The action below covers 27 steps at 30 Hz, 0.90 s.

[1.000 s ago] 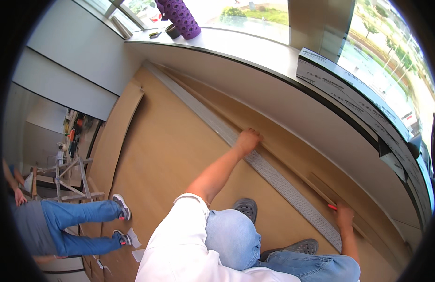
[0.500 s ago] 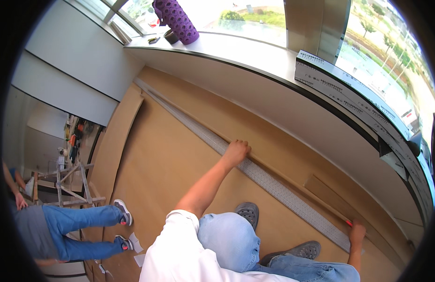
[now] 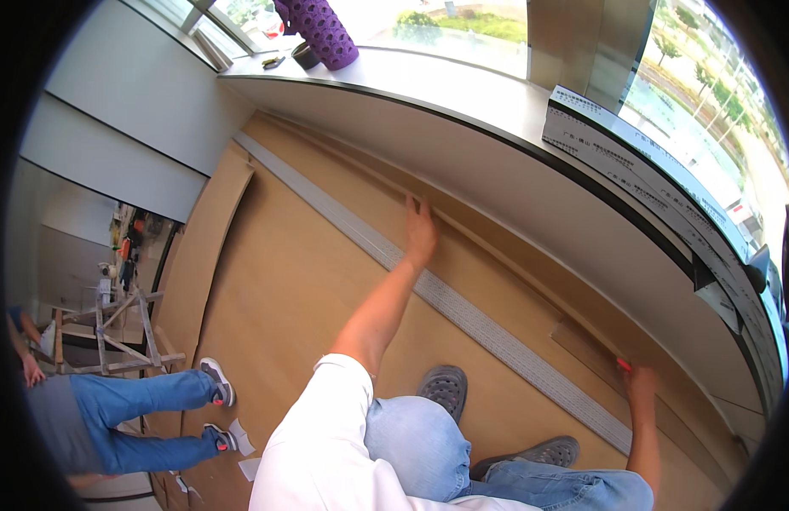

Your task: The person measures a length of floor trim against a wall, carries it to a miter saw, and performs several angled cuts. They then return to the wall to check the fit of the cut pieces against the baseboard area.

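A long grey patterned strip (image 3: 484,328) lies diagonally across the brown sheeting (image 3: 301,281) in front of me. Beyond it, a long narrow brown strip (image 3: 497,260) runs along the foot of the low wall. My left hand (image 3: 422,234) reaches over the grey strip, its fingers at the brown strip's edge, apparently gripping it. At the right, my right hand (image 3: 642,385) is closed around a small tool (image 3: 623,364). Only the tool's red end shows, so its kind is unclear. A short flat brown piece (image 3: 573,341) lies beside that hand.
Above the low wall, a window ledge (image 3: 463,81) carries a purple perforated roll (image 3: 326,38), a dark tape roll (image 3: 305,56) and long film-wrapped profiles (image 3: 624,162). Another person (image 3: 139,417) stands at the left by a wooden trestle (image 3: 126,332). A brown panel edge (image 3: 215,221) rises at the left.
My left hand has moved away from the grey strip toward the wall, and the brown strip's edge has shifted that way too. My right hand with the red-ended tool has moved slightly up and left.
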{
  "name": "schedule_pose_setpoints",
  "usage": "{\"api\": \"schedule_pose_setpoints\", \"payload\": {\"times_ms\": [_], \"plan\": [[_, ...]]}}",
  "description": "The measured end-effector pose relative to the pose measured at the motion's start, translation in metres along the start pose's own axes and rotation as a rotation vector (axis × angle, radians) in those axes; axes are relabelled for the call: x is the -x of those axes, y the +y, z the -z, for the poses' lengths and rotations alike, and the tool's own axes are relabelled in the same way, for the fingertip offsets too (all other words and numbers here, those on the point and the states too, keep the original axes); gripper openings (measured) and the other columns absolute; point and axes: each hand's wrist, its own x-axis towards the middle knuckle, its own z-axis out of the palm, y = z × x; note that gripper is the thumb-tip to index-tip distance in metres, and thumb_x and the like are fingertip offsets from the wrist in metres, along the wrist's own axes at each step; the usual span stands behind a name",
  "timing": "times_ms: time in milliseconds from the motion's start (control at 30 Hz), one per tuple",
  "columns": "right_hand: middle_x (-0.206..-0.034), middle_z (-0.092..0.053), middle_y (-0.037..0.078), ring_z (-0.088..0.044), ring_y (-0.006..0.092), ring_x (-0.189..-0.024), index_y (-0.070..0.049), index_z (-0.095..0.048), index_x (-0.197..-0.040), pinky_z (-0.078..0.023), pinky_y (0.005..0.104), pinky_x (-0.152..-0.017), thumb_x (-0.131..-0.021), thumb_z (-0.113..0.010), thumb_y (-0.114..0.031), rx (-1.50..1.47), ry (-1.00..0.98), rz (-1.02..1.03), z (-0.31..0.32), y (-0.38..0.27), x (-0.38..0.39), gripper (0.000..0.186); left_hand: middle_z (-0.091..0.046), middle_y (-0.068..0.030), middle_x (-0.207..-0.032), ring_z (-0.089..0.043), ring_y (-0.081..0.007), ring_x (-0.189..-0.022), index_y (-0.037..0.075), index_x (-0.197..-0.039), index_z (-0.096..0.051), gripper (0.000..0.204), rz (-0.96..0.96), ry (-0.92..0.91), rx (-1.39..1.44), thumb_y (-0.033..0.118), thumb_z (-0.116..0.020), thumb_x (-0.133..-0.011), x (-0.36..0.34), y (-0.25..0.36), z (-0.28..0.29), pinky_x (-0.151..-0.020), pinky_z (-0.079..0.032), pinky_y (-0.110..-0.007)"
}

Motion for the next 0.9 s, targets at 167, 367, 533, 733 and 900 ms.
{"api": "schedule_pose_setpoints", "payload": {"times_ms": [167, 367, 533, 733, 900], "plan": [[-0.082, -0.068, 0.020, -0.067, 0.0410, -0.080, -0.008, -0.071, -0.090, -0.052, 0.0517, -0.069, -0.087, -0.071, -0.035, -0.105, 0.007, 0.159, 0.020, -0.098, -0.049, 0.027, -0.037, -0.0331, -0.150, -0.038, -0.0483, -0.138, -0.003, -0.151, -0.030, 0.076, 0.171, -0.241, 0.142, 0.019, -0.069, -0.090, 0.028, 0.023, -0.014, -0.115, -0.036, -0.046], [-0.079, -0.068, 0.022, -0.068, 0.0412, -0.077, -0.005, -0.072, -0.086, -0.053, 0.0519, -0.070, -0.089, -0.069, -0.036, -0.064, 0.083, 0.197, -0.003, -0.148, -0.086, 0.031, -0.037, -0.0327, -0.151, -0.039, -0.0457, -0.139, -0.004, -0.151, -0.031, 0.081, 0.237, -0.378, 0.261, 0.029, -0.072, -0.089, 0.012, 0.047, -0.020, -0.115, -0.035, -0.046], [-0.089, -0.070, 0.022, -0.068, 0.0411, -0.085, -0.003, -0.073, -0.098, -0.054, 0.0518, -0.072, -0.095, -0.059, -0.024, -0.157, -0.011, 0.127, 0.023, -0.163, -0.101, 0.025, -0.046, -0.0300, -0.144, -0.046, -0.0426, -0.133, -0.002, -0.146, -0.041, 0.071, 0.060, -0.389, 0.080, 0.041, -0.064, -0.093, -0.014, -0.005, -0.045, -0.110, -0.040, -0.047], [-0.107, -0.067, 0.016, -0.067, 0.0360, -0.094, -0.007, -0.068, -0.103, -0.057, 0.0454, -0.071, -0.082, -0.060, -0.007, -0.097, 0.281, 0.138, -0.004, -0.143, -0.111, 0.022, -0.063, -0.0235, -0.131, -0.061, -0.0364, -0.120, -0.001, -0.139, -0.052, 0.060, 0.015, -0.601, 0.206, 0.035, -0.065, -0.094, -0.009, -0.021, -0.074, -0.100, -0.047, -0.040], [-0.118, -0.065, 0.011, -0.064, 0.0322, -0.106, -0.012, -0.069, -0.111, -0.055, 0.0424, -0.082, -0.082, -0.063, -0.011, -0.339, 0.591, 0.048, 0.003, -0.126, -0.050, 0.030, -0.062, -0.0212, -0.134, -0.060, -0.0308, -0.122, -0.006, -0.141, -0.048, 0.060, 0.106, -0.708, 0.301, 0.026, -0.067, -0.094, -0.025, 0.022, -0.049, -0.104, -0.045, -0.040]]}}
